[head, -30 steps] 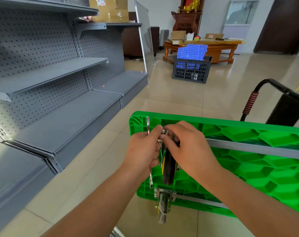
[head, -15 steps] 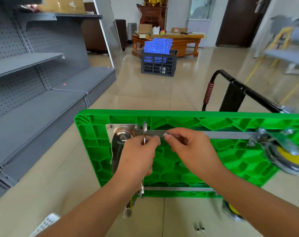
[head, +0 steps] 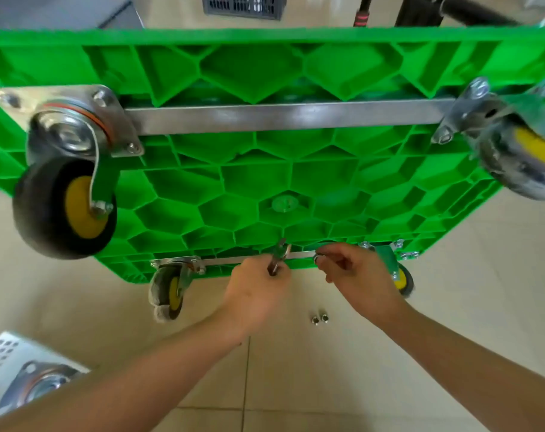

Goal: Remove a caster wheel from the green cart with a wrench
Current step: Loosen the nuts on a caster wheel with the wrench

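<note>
Head view: green cart tipped on edge, ribbed underside facing the camera, both hands busy at its lower rim.

Stood up this way, presumably to bring the caster plates and their bolts within reach. Left hand clenched round the wrench, held upright just beside the lower metal strip, seemingly parked while the fastener is dealt with. Right hand pinching a small nut at its fingertips, close to the same strip. Two more nuts lying together on the tiled floor below the hands, likely set down where they cannot roll off. Four caster wheels showing on the cart, the large one at upper left nearest the lens. Another caster plate at bottom left, apart from the cart.
</note>
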`<state>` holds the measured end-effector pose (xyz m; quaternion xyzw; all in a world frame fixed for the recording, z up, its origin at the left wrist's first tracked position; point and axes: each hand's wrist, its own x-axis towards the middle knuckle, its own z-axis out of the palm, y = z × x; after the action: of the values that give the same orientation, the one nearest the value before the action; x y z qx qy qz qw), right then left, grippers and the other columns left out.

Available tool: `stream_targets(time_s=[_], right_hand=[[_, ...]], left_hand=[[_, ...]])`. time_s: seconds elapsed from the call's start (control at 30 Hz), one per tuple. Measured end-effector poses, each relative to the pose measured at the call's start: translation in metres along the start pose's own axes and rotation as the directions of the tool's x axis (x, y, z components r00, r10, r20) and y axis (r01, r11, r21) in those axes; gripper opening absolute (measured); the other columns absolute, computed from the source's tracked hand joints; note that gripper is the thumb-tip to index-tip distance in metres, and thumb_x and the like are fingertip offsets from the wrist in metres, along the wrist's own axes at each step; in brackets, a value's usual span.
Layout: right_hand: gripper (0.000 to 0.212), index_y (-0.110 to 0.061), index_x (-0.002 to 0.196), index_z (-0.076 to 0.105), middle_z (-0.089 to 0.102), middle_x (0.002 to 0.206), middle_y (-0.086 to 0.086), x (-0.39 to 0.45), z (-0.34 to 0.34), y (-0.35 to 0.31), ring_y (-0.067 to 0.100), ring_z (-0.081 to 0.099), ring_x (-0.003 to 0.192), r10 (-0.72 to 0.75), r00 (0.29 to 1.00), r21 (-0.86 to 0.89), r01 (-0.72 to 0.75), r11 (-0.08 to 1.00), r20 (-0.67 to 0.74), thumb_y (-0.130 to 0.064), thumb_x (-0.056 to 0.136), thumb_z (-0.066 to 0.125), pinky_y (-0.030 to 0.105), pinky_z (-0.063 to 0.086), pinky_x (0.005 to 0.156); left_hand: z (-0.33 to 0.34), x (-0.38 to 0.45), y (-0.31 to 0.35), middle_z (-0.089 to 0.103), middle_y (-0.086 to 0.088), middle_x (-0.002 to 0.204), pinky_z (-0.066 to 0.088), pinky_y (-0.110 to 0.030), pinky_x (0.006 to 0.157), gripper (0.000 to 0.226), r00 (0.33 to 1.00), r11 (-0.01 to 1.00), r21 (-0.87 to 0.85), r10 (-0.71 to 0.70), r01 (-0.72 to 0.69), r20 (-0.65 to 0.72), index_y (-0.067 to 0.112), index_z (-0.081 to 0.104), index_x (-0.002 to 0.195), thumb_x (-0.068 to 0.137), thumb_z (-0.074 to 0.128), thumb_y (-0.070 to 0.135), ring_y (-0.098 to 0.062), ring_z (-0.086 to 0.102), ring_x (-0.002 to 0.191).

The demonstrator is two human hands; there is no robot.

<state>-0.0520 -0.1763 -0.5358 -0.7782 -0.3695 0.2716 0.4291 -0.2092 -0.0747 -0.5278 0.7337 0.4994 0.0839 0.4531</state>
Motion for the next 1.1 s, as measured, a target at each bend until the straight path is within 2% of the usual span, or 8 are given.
stream_targets(time_s=[0.1, 0.2, 0.27, 0.33, 0.47, 0.67, 0.93, 1.1], right_hand=[[0.015, -0.032, 0.092, 0.070, 0.075, 0.081, -0.007, 0.000, 0.002, 0.049, 0.006, 0.067, 0.061, 0.112, 0.993, -0.042, -0.110, 0.993, 0.037, -0.017, 0.092, 0.071, 0.020, 0.053, 0.067], [0.014, -0.027, 0.090, 0.068, 0.075, 0.083, -0.002, -0.001, 0.006, 0.090, 0.014, 0.069, 0.065, 0.201, 0.976, -0.137, -0.189, 0.972, 0.081, -0.013, 0.091, 0.070, 0.027, 0.056, 0.071], [0.012, -0.022, 0.085, 0.067, 0.074, 0.082, 0.002, 0.001, 0.009, 0.110, 0.017, 0.069, 0.067, 0.260, 0.960, -0.179, -0.240, 0.954, 0.102, -0.011, 0.090, 0.070, 0.029, 0.054, 0.070], [0.007, -0.016, 0.085, 0.067, 0.073, 0.080, 0.002, 0.002, 0.011, 0.127, 0.015, 0.069, 0.067, 0.316, 0.939, -0.241, -0.278, 0.930, 0.135, -0.012, 0.091, 0.068, 0.020, 0.049, 0.066], [0.013, -0.022, 0.081, 0.065, 0.071, 0.082, -0.004, 0.001, 0.015, 0.145, 0.002, 0.067, 0.057, 0.385, 0.906, -0.343, -0.311, 0.886, 0.173, -0.018, 0.093, 0.065, 0.008, 0.041, 0.056], [0.016, -0.030, 0.079, 0.069, 0.063, 0.064, -0.018, 0.001, 0.022, 0.142, -0.008, 0.060, 0.060, 0.364, 0.914, -0.389, -0.274, 0.879, 0.177, -0.022, 0.093, 0.066, 0.004, 0.040, 0.062], [0.013, -0.025, 0.084, 0.062, 0.067, 0.081, -0.009, -0.007, 0.022, 0.137, 0.009, 0.062, 0.072, 0.329, 0.935, -0.435, -0.243, 0.867, 0.133, -0.021, 0.096, 0.060, 0.014, 0.041, 0.065], [0.016, -0.021, 0.078, 0.061, 0.063, 0.073, -0.011, -0.013, 0.026, 0.105, 0.012, 0.059, 0.072, 0.247, 0.961, -0.433, -0.173, 0.885, 0.121, -0.016, 0.093, 0.059, 0.010, 0.041, 0.060]], left_hand=[[0.033, 0.010, -0.019, 0.043, 0.008, 0.053, 0.029, -0.016, 0.038, 0.040, 0.999, 0.994, 0.105, 0.009, -0.014, 0.051, 0.021, 0.044, 0.059, 0.098, 0.053, 0.026, -0.004, 0.036, 0.044], [0.060, 0.017, -0.040, 0.050, 0.008, 0.064, 0.033, -0.013, 0.045, 0.033, 0.985, 0.985, 0.169, 0.000, -0.030, 0.175, 0.025, 0.049, 0.067, 0.100, 0.053, 0.024, -0.002, 0.044, 0.056], [0.073, 0.019, -0.054, 0.056, 0.008, 0.070, 0.040, -0.020, 0.054, 0.028, 0.969, 0.979, 0.204, -0.030, -0.021, 0.245, 0.027, 0.052, 0.071, 0.099, 0.054, 0.025, -0.006, 0.051, 0.063], [0.083, 0.019, -0.066, 0.060, 0.006, 0.075, 0.045, -0.026, 0.061, 0.025, 0.956, 0.973, 0.228, -0.048, -0.021, 0.291, 0.026, 0.053, 0.072, 0.097, 0.055, 0.025, -0.012, 0.056, 0.069], [0.095, 0.021, -0.078, 0.059, 0.002, 0.078, 0.039, -0.026, 0.058, 0.021, 0.916, 0.940, 0.335, -0.081, -0.061, 0.393, 0.024, 0.052, 0.077, 0.098, 0.051, 0.025, -0.013, 0.053, 0.065], [0.096, 0.025, -0.086, 0.058, -0.001, 0.077, 0.040, -0.027, 0.058, 0.015, 0.902, 0.933, 0.353, -0.092, -0.070, 0.423, 0.021, 0.054, 0.081, 0.096, 0.051, 0.024, -0.019, 0.054, 0.065], [0.085, 0.021, -0.084, 0.060, -0.003, 0.081, 0.040, -0.028, 0.058, 0.020, 0.891, 0.935, 0.344, -0.078, -0.091, 0.448, 0.024, 0.051, 0.078, 0.097, 0.049, 0.023, -0.020, 0.054, 0.066], [0.058, 0.008, -0.072, 0.054, 0.000, 0.075, 0.036, -0.027, 0.055, 0.019, 0.902, 0.940, 0.334, -0.077, -0.078, 0.426, 0.021, 0.050, 0.078, 0.097, 0.048, 0.020, -0.017, 0.048, 0.061]])
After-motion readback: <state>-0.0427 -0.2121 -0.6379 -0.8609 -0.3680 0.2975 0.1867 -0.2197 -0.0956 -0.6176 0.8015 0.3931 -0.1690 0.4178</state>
